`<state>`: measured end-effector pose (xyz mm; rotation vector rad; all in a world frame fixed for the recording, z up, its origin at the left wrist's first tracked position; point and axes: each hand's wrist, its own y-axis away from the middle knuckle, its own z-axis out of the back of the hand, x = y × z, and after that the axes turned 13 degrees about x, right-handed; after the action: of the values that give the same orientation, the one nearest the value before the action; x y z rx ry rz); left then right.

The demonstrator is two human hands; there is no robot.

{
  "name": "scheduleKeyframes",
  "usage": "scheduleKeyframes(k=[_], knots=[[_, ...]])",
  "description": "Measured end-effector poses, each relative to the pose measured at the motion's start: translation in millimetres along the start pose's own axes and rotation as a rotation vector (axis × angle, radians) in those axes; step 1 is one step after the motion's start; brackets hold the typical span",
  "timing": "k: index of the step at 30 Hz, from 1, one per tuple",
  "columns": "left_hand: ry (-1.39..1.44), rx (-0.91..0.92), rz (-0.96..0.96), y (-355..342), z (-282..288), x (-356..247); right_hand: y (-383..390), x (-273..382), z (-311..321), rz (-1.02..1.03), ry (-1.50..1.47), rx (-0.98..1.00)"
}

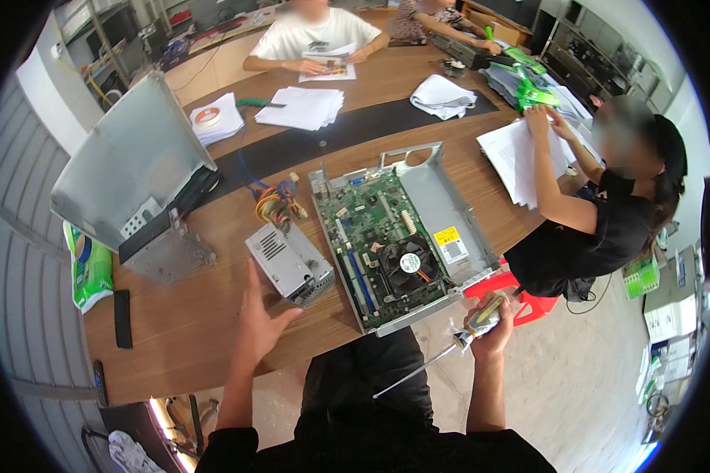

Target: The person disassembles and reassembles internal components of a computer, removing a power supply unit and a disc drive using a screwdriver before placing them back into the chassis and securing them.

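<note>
My right hand is closed round the handle of a long screwdriver, whose thin shaft slants down to the left over my lap. With thumb and fingers spread, my left hand stands by the near left side of a grey metal power supply; I cannot tell whether it touches. Coloured cables run from the far end of that box. To its right lies an open computer case holding a green motherboard and a black cooling fan.
A metal cover stands upright at left beside a drive cage. Paper stacks and a white cloth lie farther back. One person handles papers close on the right; two others sit across the table. A red stool stands below.
</note>
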<state>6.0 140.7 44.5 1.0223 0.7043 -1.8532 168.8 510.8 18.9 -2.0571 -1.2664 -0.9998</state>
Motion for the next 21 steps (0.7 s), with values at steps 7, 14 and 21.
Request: scheduleKeyframes(k=[7, 14, 21], knots=[[-0.650, -0.004, 0.326, 55, 50, 24, 8, -3, 11, 0.056, 0.049, -0.068], [-0.568, -0.143, 0.337, 63, 15, 27, -4, -4, 6, -0.032, -0.040, -0.004], [-0.543, -0.089, 0.168, 36, 3, 36, 7, -1, 2, -0.021, 0.040, -0.037]])
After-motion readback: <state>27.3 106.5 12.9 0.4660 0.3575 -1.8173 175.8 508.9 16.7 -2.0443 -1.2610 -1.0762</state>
